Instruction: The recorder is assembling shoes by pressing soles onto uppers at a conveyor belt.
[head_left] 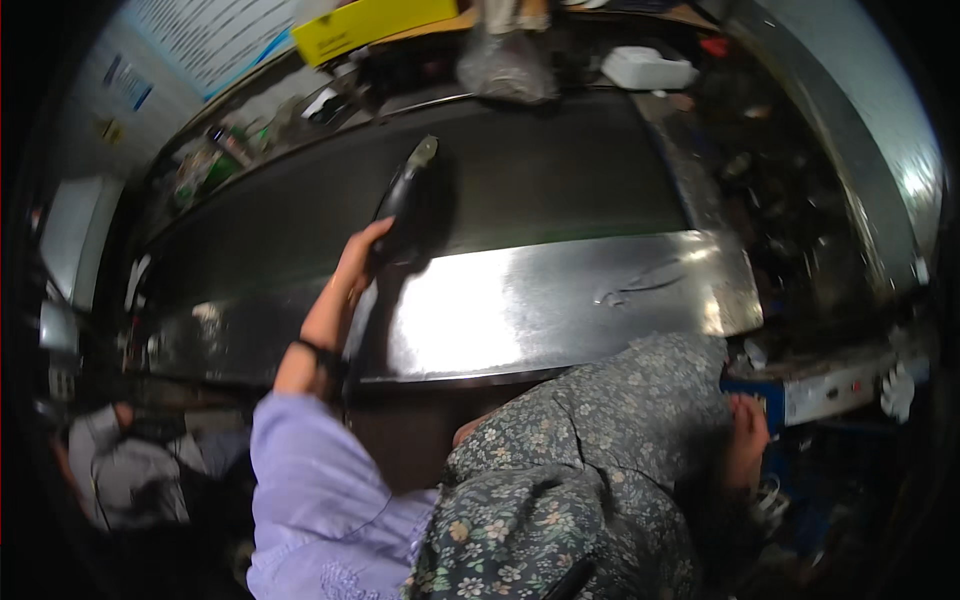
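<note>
My left hand (365,252), at the end of a lavender sleeve, is closed round a black handheld tool (408,205). The tool is long and rounded, with a pale metal tip pointing away from me over a dark work surface (560,170). A dark cord seems to run down from it along my forearm. Nearer me, a shiny metal strip (460,315) borders the dark surface. My right hand (746,440) is low at the right, beside my dark floral apron (580,430) and close to a blue object (765,400). Its fingers look bent, but blur hides what they hold, if anything.
A thin dark thing or mark (640,290) lies on the strip's right part. Along the back stand a yellow box (375,27), a clear plastic bag (507,72) and a white container (648,69). A person in grey clothing (130,475) is at lower left.
</note>
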